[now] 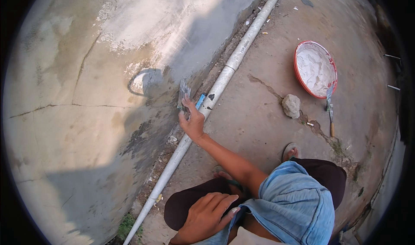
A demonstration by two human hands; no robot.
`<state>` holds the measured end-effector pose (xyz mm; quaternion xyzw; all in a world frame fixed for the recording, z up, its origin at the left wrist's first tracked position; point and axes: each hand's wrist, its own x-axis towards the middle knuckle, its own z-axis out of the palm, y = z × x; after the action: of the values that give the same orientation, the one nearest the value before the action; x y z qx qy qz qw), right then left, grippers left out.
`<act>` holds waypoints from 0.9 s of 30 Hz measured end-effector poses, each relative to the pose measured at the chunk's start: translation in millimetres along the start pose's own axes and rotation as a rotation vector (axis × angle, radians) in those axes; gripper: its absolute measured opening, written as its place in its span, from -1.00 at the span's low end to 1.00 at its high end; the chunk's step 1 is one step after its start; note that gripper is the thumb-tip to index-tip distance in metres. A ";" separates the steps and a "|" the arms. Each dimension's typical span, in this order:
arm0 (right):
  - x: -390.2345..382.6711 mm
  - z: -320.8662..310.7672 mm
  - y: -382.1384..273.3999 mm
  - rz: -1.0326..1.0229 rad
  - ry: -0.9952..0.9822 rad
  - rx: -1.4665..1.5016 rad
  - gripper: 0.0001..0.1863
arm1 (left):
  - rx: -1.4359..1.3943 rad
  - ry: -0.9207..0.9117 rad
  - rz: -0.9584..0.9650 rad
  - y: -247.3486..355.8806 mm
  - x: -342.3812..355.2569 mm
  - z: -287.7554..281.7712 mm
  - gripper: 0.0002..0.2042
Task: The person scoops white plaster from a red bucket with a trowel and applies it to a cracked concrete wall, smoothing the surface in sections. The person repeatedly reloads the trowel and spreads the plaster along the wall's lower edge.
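Note:
My right hand point(192, 122) reaches out to the wall point(103, 128) and grips a putty knife point(184, 90) smeared with grey-white paste. Its blade lies close to the wall's lower part; whether it touches cannot be made out. My fingers hide most of the handle. On my bent left knee rests my left hand point(209, 217), empty, its fingers loosely stretched over the dark trousers. A red basin point(296, 68) of white paste point(314, 70) stands on the ground to the right. Another putty knife with a wooden handle point(332, 128) leans at its near rim.
A long pale pipe point(242, 50) runs along the wall's foot, below my right wrist. Beside it shows a small blue piece point(200, 100). A stone point(291, 106) sits on the cracked ground between pipe and basin. Weeds point(126, 227) grow at the lower left.

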<state>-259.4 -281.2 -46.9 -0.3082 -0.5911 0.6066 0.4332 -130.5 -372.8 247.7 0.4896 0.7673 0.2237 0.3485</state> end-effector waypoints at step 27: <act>78.1 -77.0 -26.5 -0.064 0.149 -0.156 -0.45 | 0.011 0.002 0.017 -3.1 -10.3 -0.1 -0.70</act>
<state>-220.9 -179.0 -18.5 -0.3661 -0.6120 0.5200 0.4701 -129.6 -383.4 248.9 0.4978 0.7646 0.2229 0.3433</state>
